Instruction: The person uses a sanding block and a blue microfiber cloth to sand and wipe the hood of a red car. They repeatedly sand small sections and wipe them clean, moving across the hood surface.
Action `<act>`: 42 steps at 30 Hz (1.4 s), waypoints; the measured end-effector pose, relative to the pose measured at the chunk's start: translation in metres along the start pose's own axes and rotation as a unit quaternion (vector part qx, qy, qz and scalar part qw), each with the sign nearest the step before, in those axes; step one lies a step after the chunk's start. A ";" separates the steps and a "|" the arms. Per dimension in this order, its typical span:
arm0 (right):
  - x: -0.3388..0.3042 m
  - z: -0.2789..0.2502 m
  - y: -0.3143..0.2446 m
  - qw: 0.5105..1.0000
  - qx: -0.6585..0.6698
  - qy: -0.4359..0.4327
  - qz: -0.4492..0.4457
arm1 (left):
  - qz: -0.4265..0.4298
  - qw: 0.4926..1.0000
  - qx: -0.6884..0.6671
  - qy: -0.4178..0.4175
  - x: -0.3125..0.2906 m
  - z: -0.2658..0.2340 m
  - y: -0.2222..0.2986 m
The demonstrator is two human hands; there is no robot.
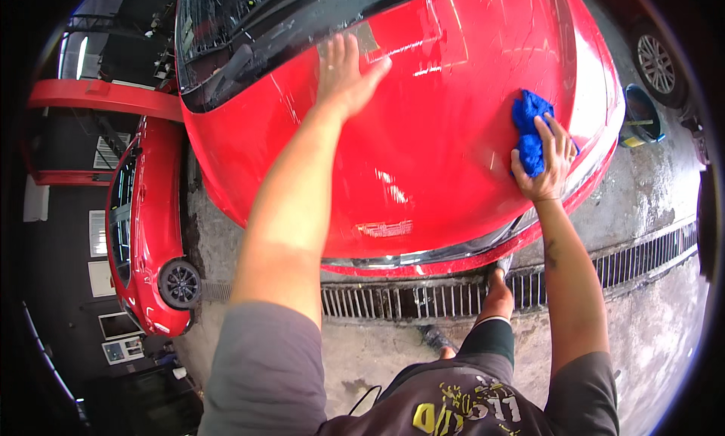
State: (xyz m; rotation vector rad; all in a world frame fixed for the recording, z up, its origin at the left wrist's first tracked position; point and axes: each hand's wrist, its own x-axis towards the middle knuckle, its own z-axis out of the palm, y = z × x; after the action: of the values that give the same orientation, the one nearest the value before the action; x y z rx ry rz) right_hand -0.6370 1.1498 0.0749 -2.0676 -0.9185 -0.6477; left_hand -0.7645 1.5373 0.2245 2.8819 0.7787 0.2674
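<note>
Head view is filled by the glossy red hood of a car, a smooth curved metal sheet with bright wet reflections. At about two o'clock on the hood, a blue cloth, soft and fluffy like microfibre, is crumpled into a thick bundle. It is pressed against the paint by the right hand, whose fingers are curled over the lower part of the cloth and pinch it against the palm. At about twelve o'clock, near the dark windscreen, the left hand is laid flat on the hood with the fingers spread and nothing held in it. A black wiper is seen just beside the hood's upper edge, at eleven o'clock.

Below the front bumper, at six o'clock, a long metal drain grate with narrow bars is set in the rough, wet concrete floor. At nine o'clock a second red car with a dark alloy wheel is parked well apart. At three o'clock a round blue bucket stands on the concrete, near a grey wheel of another vehicle.
</note>
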 end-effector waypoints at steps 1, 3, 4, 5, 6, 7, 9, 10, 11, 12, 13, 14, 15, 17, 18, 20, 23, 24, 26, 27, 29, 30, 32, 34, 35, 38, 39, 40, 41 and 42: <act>-0.001 0.003 -0.001 1.000 -0.003 0.001 0.001 | -0.009 1.000 0.023 0.014 -0.011 0.007 0.006; 0.003 -0.009 0.011 1.000 -0.026 0.001 0.007 | 0.069 0.996 0.037 0.041 -0.091 0.052 0.035; 0.003 -0.016 0.020 0.999 -0.038 0.004 0.011 | 0.095 0.994 0.036 0.044 -0.151 0.072 0.061; 0.007 -0.019 0.021 0.999 -0.034 0.011 0.017 | 0.109 0.993 0.035 0.005 -0.215 0.083 0.072; 0.007 -0.016 0.017 0.999 -0.026 0.015 0.022 | 0.083 0.992 0.077 -0.063 -0.287 0.107 0.069; 0.007 -0.013 0.012 1.000 -0.014 0.015 0.020 | 0.092 0.991 0.027 -0.098 -0.355 0.133 0.058; 0.012 -0.008 0.011 1.000 -0.007 0.009 0.006 | 0.079 0.974 0.041 -0.207 -0.398 0.151 0.051; 0.013 -0.006 0.012 1.000 -0.013 0.009 -0.007 | 0.097 0.977 0.066 -0.176 -0.377 0.146 0.055; 0.012 -0.010 0.014 1.000 -0.026 -0.016 -0.002 | 0.115 0.979 0.090 -0.144 -0.348 0.144 0.058; 0.015 -0.015 0.014 0.998 -0.040 -0.049 -0.010 | 0.131 0.987 0.051 -0.076 -0.299 0.125 0.074; 0.023 -0.019 0.011 0.996 -0.050 -0.076 -0.019 | 0.148 0.988 0.045 -0.008 -0.244 0.112 0.082; 0.028 -0.023 0.011 0.991 -0.052 -0.124 -0.003 | 0.135 0.990 0.042 -0.013 -0.182 0.083 0.105; 0.038 -0.024 0.011 0.989 -0.040 -0.142 -0.018 | 0.153 0.986 0.053 0.029 -0.123 0.068 0.113; 0.080 -0.014 -0.003 0.982 0.005 -0.171 -0.076 | 0.121 0.985 0.061 0.105 -0.024 0.051 0.100; 0.105 -0.001 -0.013 0.983 0.011 -0.161 -0.084 | 0.090 0.986 0.063 0.125 0.009 0.042 0.092; 0.159 0.025 0.005 0.984 -0.013 -0.143 -0.108 | 0.083 0.987 0.047 0.132 0.015 0.048 0.100; 0.210 0.053 0.007 0.986 -0.008 -0.117 -0.120 | 0.116 0.987 0.000 0.110 -0.089 0.084 0.125; 0.217 0.063 -0.019 0.980 -0.011 -0.144 -0.135 | 0.130 0.987 -0.016 0.095 -0.146 0.102 0.117; 0.215 0.086 -0.072 0.943 0.022 -0.237 -0.234 | 0.092 0.994 -0.001 0.052 -0.246 0.131 0.107; 0.217 0.094 -0.099 0.919 0.014 -0.292 -0.265 | 0.068 0.997 0.019 0.034 -0.272 0.140 0.105; 0.224 0.108 -0.140 0.918 -0.010 -0.292 -0.267 | 0.068 0.997 0.015 0.035 -0.276 0.140 0.110; 0.236 0.114 -0.151 0.923 -0.014 -0.305 -0.234 | 0.072 0.996 0.037 0.023 -0.271 0.142 0.117; 0.234 0.112 -0.161 0.920 -0.021 -0.322 -0.224 | 0.068 0.993 0.093 0.001 -0.266 0.140 0.122; 0.210 0.102 -0.167 0.900 -0.030 -0.340 -0.269 | 0.058 0.995 0.084 -0.012 -0.277 0.141 0.120; 0.206 0.102 -0.150 0.921 -0.036 -0.305 -0.238 | 0.056 0.995 0.078 -0.018 -0.279 0.143 0.120; 0.197 0.057 -0.077 0.969 -0.056 -0.223 -0.089 | 0.090 0.993 0.073 -0.018 -0.302 0.154 0.103; 0.190 0.052 -0.029 0.983 -0.075 -0.131 -0.105 | 0.106 0.991 0.079 -0.022 -0.305 0.155 0.103; 0.184 0.040 0.011 0.981 -0.107 -0.131 -0.093 | 0.111 0.991 0.077 -0.023 -0.310 0.152 0.103; 0.178 0.024 0.051 0.976 -0.149 -0.127 -0.098 | 0.116 0.989 0.084 -0.033 -0.317 0.151 0.104; 0.174 0.004 0.075 0.968 -0.186 -0.155 -0.059 | 0.119 0.987 0.097 -0.040 -0.322 0.149 0.102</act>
State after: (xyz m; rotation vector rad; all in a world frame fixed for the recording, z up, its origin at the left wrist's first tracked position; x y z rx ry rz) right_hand -0.4723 1.1870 0.1596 -2.5148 -1.1759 -0.6039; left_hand -0.9582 1.2721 0.0550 3.1493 0.4714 0.1045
